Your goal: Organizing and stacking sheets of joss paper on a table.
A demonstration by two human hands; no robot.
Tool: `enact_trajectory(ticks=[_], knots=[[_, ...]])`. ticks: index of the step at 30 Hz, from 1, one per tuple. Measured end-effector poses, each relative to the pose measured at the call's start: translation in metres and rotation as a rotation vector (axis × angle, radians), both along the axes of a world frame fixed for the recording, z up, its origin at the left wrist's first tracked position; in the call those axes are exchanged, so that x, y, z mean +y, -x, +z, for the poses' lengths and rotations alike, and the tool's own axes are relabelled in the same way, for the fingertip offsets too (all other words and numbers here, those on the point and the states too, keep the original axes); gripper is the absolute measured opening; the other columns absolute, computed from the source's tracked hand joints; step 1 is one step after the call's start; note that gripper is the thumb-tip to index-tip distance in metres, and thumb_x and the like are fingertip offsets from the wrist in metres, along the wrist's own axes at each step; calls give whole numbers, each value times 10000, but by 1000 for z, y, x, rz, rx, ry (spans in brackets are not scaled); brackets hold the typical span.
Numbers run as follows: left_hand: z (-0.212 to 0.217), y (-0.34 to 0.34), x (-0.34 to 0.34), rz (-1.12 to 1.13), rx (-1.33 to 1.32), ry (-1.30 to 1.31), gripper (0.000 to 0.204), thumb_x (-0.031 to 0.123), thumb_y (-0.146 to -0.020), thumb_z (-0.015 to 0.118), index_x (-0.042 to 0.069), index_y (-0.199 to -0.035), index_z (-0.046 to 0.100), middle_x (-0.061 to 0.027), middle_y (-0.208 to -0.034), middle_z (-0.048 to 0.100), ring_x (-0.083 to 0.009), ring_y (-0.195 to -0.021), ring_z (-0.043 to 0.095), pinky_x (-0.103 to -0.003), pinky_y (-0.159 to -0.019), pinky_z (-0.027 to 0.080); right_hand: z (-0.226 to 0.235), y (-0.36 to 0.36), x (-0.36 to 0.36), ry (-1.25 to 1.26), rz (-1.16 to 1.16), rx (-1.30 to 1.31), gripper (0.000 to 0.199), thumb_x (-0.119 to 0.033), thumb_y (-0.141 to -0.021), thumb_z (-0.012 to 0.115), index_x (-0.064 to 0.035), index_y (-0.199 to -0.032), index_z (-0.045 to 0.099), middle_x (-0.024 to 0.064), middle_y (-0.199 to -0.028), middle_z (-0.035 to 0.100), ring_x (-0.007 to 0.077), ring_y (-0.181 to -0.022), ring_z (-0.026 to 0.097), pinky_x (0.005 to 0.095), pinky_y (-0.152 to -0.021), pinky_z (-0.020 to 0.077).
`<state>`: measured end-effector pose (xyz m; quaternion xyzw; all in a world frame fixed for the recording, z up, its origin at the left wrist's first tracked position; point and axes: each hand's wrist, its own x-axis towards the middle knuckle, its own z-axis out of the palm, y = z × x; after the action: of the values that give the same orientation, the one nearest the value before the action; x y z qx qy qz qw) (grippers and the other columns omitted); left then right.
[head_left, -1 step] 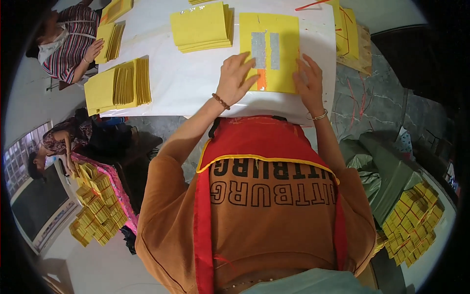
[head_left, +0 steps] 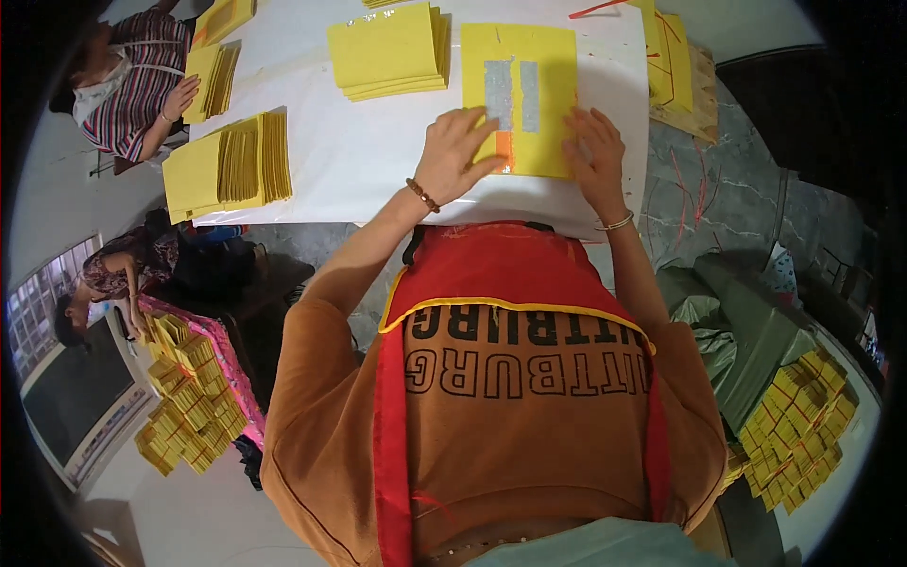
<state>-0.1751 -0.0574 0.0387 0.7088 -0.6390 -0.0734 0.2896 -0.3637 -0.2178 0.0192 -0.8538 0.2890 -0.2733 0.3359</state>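
A yellow paper sheet (head_left: pixel 517 104) with two silvery panels and an orange strip (head_left: pixel 504 146) lies flat on the white-covered table (head_left: pixel 354 142), just right of a stack of folded yellow paper (head_left: pixel 383 52). The left hand (head_left: pixel 463 151), fingers spread and unclenched, overlaps its left edge; the right hand (head_left: pixel 590 151), loosely curved, is at its right edge. Whether either presses or pinches cannot be told. Uneven pressure could skew or crease the sheet; a dragging left thumb might scuff the strip.
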Motion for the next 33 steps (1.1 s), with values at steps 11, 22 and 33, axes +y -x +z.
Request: enact_trajectory(ticks=[11, 22, 33], knots=[[22, -15, -8, -298, 1, -77, 256, 264, -781, 608, 53, -927, 609, -74, -855, 591, -233, -850, 535, -337, -730, 442, -24, -1, -5, -431, 95, -182, 185, -181, -835, 561, -71, -955, 650, 75, -1003, 641, 197, -939, 593, 294, -840, 431], [23, -31, -21, -296, 297, -325, 170, 159, -843, 548, 3, -850, 615, -113, -737, 584, -252, -677, 555, -328, -630, 446, -20, -4, -6, -601, 49, -252, 315, -229, -921, 446, 26, -949, 630, 101, -1018, 632, 151, -945, 567, 266, -873, 404], [19, -38, -26, -235, 532, -451, 186, 186, -832, 574, 24, -896, 639, -84, -752, 624, -162, -665, 565, -281, -619, 438, -21, -4, -6, -677, 31, -248, 338, -229, -932, 425, 35, -905, 633, 99, -1061, 615, 154, -975, 548, 267, -891, 394]])
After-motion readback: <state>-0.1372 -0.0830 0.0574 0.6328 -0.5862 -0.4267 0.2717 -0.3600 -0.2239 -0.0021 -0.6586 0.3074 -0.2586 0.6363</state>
